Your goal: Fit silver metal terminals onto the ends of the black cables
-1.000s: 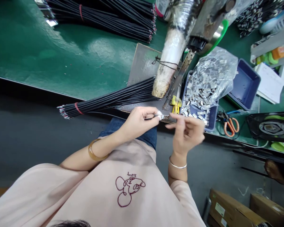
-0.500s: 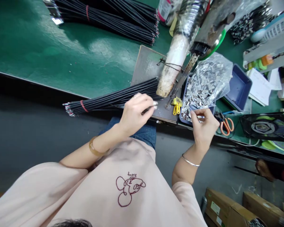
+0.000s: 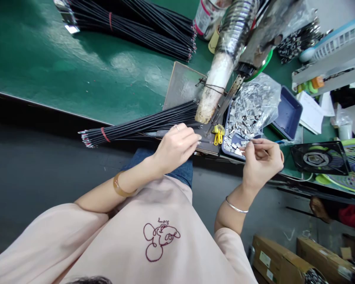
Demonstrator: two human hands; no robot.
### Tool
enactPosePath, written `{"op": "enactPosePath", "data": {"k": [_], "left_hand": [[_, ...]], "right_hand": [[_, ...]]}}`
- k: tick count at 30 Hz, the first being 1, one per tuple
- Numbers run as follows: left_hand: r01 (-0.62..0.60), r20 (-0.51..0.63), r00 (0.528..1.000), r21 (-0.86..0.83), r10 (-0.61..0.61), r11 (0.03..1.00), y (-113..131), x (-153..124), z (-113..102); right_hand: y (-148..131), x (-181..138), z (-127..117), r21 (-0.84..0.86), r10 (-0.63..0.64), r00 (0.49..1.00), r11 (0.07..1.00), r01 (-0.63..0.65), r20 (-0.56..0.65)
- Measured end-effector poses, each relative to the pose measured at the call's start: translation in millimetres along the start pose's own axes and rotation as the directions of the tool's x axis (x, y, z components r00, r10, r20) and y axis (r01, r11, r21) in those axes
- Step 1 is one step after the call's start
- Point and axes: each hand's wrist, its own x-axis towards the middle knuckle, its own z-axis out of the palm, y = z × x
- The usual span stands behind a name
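My left hand (image 3: 177,146) is closed in a pinch at the front edge of the bench, with a dark cable end (image 3: 205,142) sticking out past its fingertips. Just behind it lies a bundle of black cables (image 3: 142,125), tied with a red band near its left end. My right hand (image 3: 263,159) hovers over the front right corner of a blue tray (image 3: 231,153). Its thumb and forefinger are pressed together; whatever lies between them is too small to make out. Small silver metal pieces (image 3: 244,120) fill the tray, partly inside a clear plastic bag.
A foil-wrapped duct (image 3: 214,85) reaches down over a grey board (image 3: 180,85). Yellow cutters (image 3: 218,135) lie beside the tray. Larger cable bundles (image 3: 136,29) lie at the back left. A second blue tray (image 3: 288,112) and a black fan (image 3: 319,157) stand to the right.
My right hand has moved slightly right and lower, away from the metal pieces, its fingertips pinched. My left hand has shifted a little right and down, and the view has turned slightly.
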Motion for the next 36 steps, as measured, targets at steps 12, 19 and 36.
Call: {"op": "enactPosePath", "data": {"k": [12,19,36], "left_hand": [[0.61,0.408,0.778,-0.673,-0.478,0.418,20.0,6.9,-1.6],[0.643,0.473,0.75,-0.684,-0.462,0.344,19.2,11.6,-4.2],[0.679,0.481,0.719,-0.638,-0.502,0.362,16.9,12.1,-5.2]], "right_hand": [[-29.2,-50.4,38.6,0.188,-0.14,0.967,0.977,0.1,0.212],[-28.3,-51.5,44.8,0.352,-0.081,0.934,0.935,-0.05,0.349],[-25.8,-53.1,33.9,0.287,-0.205,0.959,0.947,0.145,0.193]]}}
